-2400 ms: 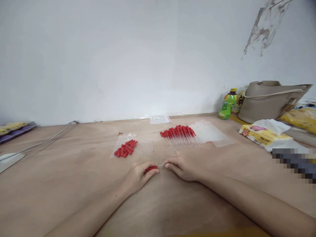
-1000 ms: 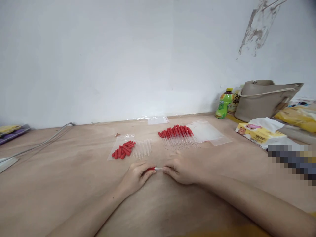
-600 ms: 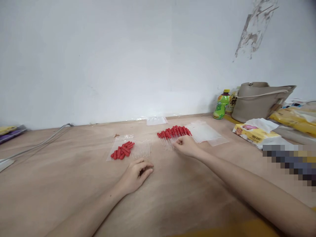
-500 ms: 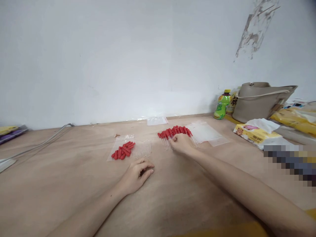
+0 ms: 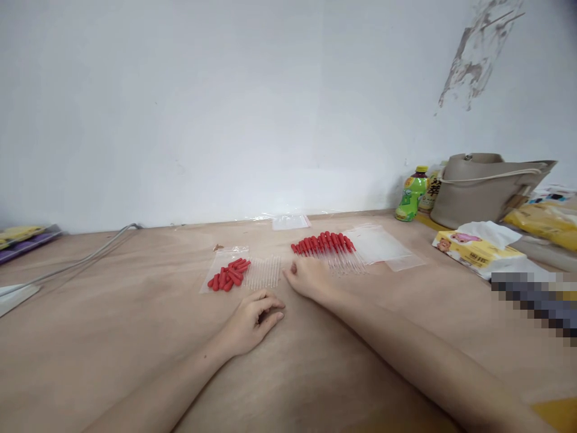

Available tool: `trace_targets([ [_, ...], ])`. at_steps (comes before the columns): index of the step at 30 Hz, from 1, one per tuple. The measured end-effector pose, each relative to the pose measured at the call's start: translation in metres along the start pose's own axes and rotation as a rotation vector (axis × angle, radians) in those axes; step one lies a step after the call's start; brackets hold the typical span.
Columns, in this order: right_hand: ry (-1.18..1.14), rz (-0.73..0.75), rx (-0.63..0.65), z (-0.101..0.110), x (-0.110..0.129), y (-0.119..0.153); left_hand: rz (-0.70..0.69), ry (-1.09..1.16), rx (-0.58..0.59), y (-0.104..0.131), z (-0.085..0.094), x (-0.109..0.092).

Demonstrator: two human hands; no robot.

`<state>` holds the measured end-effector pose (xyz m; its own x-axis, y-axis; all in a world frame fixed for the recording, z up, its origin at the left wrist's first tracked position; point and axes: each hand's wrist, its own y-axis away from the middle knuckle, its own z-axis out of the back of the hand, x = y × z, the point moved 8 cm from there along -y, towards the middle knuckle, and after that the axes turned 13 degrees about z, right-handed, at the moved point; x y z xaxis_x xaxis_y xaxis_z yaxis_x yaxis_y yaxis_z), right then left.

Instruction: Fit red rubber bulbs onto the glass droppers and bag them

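Note:
My left hand point(image 5: 255, 322) rests on the brown table, fingers loosely curled and apart, with nothing between them. Just right of a row of clear thin tubes point(image 5: 264, 272) is my right hand point(image 5: 306, 276), its fingers drawn together; whatever they might hold is too small to tell. Red rubber bulbs point(image 5: 229, 275) lie in a heap on a clear plastic bag point(image 5: 208, 282), left of the tubes. Beyond my right hand lies a row of droppers with red bulbs point(image 5: 327, 242), their clear stems pointing toward me.
Flat clear bags point(image 5: 376, 243) lie right of the droppers, a smaller bag point(image 5: 291, 223) near the wall. Farther right are a green bottle point(image 5: 410, 195), a tissue pack point(image 5: 478, 249) and a grey-beige bag point(image 5: 473, 189). A grey cable point(image 5: 97, 249) runs at left.
My right hand has moved left and toward me, away from the red-bulbed droppers to beside the clear tubes. My left hand has stayed in place. The view has shifted slightly.

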<state>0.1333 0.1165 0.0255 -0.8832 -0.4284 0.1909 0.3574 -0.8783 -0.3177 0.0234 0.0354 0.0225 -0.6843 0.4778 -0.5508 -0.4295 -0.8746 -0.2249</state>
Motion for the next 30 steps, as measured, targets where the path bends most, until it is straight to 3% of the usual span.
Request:
trace_targets([
  [5,-0.056,-0.087,0.089,-0.014,0.014,-0.024,-0.013,-0.007,-0.012,0.001,0.001,-0.001],
  [11,-0.086,-0.140,0.181,-0.021,0.010,-0.045,-0.005,-0.003,0.001,0.000,0.001,0.000],
  [16,-0.093,-0.117,0.171,-0.015,0.003,-0.040,-0.009,-0.007,-0.004,0.002,-0.002,-0.002],
  [18,-0.092,-0.078,0.131,-0.007,-0.001,-0.028,-0.010,-0.054,-0.067,0.003,0.002,0.000],
  [22,-0.091,0.056,0.023,0.010,-0.009,0.010,0.101,-0.286,-0.488,0.000,0.044,0.018],
  [25,-0.078,0.309,-0.134,0.024,-0.006,0.041,0.320,-0.466,-0.702,-0.002,0.081,0.044],
  [27,-0.091,0.380,-0.193,0.028,-0.008,0.058,0.448,-0.526,-0.741,-0.003,0.096,0.061],
  [30,-0.157,0.416,-0.264,0.031,-0.009,0.070,0.561,-0.529,-0.693,-0.006,0.102,0.079],
])
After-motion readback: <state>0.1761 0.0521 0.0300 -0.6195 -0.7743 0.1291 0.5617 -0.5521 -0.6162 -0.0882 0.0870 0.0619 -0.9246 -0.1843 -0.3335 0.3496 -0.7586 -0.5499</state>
